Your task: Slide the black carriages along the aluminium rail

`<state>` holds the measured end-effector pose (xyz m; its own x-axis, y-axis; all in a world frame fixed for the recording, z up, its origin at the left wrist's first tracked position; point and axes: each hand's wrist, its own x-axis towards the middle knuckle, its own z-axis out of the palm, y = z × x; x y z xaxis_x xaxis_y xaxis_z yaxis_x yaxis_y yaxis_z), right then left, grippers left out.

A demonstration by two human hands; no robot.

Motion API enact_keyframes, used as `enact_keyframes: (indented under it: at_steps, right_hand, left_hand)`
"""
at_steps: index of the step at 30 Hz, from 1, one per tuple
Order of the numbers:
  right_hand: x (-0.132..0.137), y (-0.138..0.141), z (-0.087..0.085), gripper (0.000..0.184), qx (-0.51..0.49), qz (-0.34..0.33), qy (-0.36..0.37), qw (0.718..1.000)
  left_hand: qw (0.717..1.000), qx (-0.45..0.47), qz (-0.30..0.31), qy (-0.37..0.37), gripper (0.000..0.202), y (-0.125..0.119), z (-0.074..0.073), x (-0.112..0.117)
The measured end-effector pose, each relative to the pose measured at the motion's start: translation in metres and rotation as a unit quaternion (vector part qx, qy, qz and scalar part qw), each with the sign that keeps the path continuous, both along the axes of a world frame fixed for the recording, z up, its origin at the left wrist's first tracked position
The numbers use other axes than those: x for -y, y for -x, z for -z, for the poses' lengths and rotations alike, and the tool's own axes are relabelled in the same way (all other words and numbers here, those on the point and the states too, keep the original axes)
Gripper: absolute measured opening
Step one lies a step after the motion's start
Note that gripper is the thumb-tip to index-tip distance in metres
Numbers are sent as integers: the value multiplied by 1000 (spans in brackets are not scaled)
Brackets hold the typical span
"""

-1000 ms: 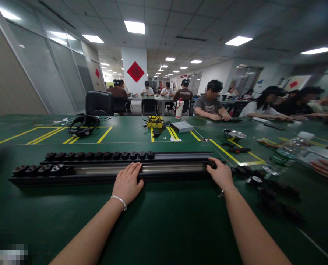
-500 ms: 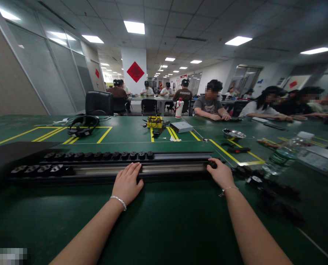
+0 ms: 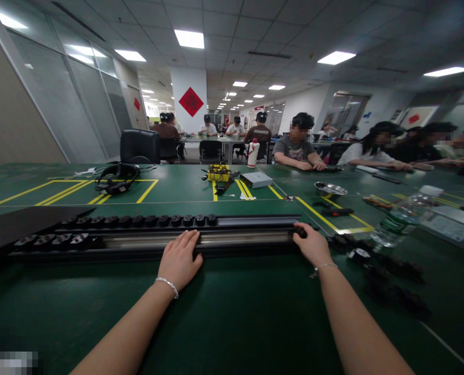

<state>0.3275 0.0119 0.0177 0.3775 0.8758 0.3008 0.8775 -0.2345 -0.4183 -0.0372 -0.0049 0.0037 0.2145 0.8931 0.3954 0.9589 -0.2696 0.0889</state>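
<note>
Two long black rails lie side by side across the green table [image 3: 232, 317]. The near rail [image 3: 146, 242] carries a few black socket modules at its left end. The far rail [image 3: 255, 221] carries a row of several black modules [image 3: 138, 220]. My left hand [image 3: 179, 259] rests flat on the near rail's middle, fingers stretched out. My right hand [image 3: 312, 244] curls around the right end of the near rail, fingers closed on a small black part there. Loose black modules [image 3: 376, 263] lie to the right of that hand.
A dark flat panel [image 3: 21, 224] juts in from the left edge. A headset [image 3: 116, 178], a yellow box [image 3: 220, 173], a white box [image 3: 257, 179], a metal bowl [image 3: 330, 189] and a plastic bottle [image 3: 399, 217] stand further back. Several people sit at the far and right tables.
The dark flat panel has slid in from the left edge. Another person's hand at the right edge has withdrawn. My hands have barely moved.
</note>
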Motion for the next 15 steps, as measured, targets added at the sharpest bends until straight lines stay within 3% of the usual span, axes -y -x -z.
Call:
enact_keyframes:
  at_steps: [15]
  right_hand:
    - [1,2,3,39,3,12,-4,1000]
  left_hand:
    - [1000,-6,-2,-2,51,0,0,0]
